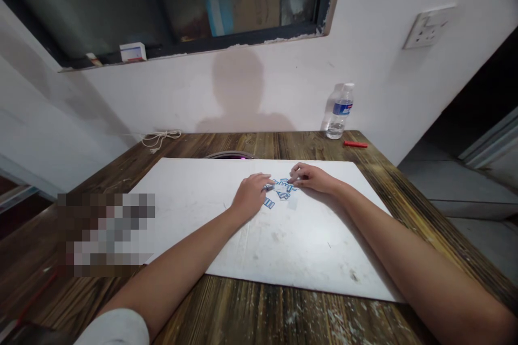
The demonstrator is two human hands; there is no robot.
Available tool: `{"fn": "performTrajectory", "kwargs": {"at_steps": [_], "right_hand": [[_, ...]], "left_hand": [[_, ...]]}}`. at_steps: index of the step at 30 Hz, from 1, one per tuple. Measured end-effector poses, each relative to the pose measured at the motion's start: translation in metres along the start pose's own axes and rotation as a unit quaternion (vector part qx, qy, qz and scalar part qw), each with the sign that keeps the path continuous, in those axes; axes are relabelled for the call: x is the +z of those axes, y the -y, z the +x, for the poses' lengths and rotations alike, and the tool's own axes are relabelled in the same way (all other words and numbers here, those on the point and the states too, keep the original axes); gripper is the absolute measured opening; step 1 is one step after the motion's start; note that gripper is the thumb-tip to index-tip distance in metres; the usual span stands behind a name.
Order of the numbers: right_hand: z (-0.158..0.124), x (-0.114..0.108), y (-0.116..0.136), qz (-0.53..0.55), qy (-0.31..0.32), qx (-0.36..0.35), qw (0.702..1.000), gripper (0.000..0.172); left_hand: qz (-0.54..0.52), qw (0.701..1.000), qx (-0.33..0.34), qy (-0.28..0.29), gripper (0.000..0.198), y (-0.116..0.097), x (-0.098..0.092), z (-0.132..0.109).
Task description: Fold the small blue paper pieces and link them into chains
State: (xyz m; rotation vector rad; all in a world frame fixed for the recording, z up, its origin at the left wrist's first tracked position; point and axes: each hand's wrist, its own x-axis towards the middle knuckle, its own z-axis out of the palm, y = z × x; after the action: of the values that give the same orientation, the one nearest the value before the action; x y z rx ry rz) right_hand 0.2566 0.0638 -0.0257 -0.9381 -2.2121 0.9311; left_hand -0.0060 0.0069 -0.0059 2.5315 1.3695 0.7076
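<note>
Left hand (251, 195), right hand (314, 178) touch blue cutouts (283, 193).

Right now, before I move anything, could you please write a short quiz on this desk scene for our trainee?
1. True or false: the water bottle stands on the wooden table, beyond the white board.
2. Which is nearer the red stick: the left hand or the right hand?
3. What colour marks the small shapes between the hands?

Key: 1. True. 2. Right hand. 3. Blue.
</note>
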Motion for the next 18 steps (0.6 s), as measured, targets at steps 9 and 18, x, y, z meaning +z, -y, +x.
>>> {"fn": "performTrajectory", "kwargs": {"at_steps": [9,18], "right_hand": [[0.004,0.014,0.027,-0.079,0.040,-0.079,0.993,0.037],[-0.001,0.004,0.011,0.001,0.000,0.001,1.000,0.045]], "left_hand": [[-0.025,0.998,0.027,0.046,0.034,0.002,-0.003,0.003],[-0.105,0.960,0.207,0.157,0.019,-0.006,-0.007,0.001]]}}
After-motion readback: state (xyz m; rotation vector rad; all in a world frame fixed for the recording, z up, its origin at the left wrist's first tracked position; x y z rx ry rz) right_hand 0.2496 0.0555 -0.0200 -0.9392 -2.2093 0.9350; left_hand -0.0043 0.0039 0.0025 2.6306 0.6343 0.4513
